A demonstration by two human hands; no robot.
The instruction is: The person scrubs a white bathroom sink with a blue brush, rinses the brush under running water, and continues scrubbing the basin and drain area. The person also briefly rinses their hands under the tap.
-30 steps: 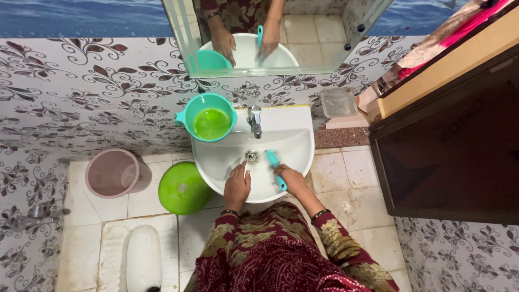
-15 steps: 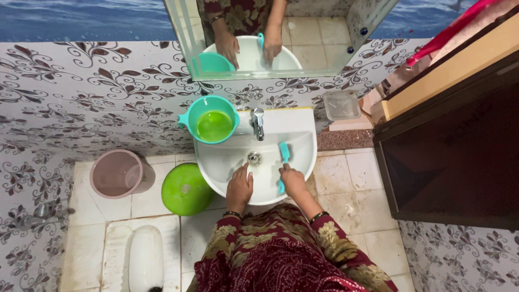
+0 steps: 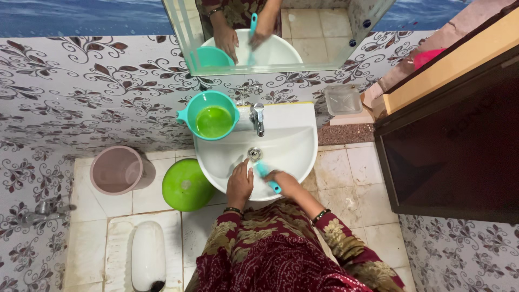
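I look down at a white wash basin (image 3: 294, 148) fixed to a patterned wall. My right hand (image 3: 285, 183) grips a teal brush (image 3: 265, 174) whose head lies in the bowl just below the drain (image 3: 254, 154). My left hand (image 3: 239, 184) rests flat on the basin's near inner side, fingers together, right beside the brush head. A chrome tap (image 3: 258, 118) stands at the back of the basin. A teal mug (image 3: 212, 115) with green liquid sits on the basin's back left corner.
A mirror (image 3: 281, 32) above reflects my hands. On the tiled floor at left stand a green bucket (image 3: 185, 185) and a pink bin (image 3: 116, 170), with a squat toilet (image 3: 146, 254) nearer. A dark cabinet (image 3: 454, 130) fills the right. A clear plastic box (image 3: 340, 100) sits on a ledge.
The brush has swung from the bowl's right side to the middle, its head now just below the drain beside my left hand. My left hand stayed on the basin.
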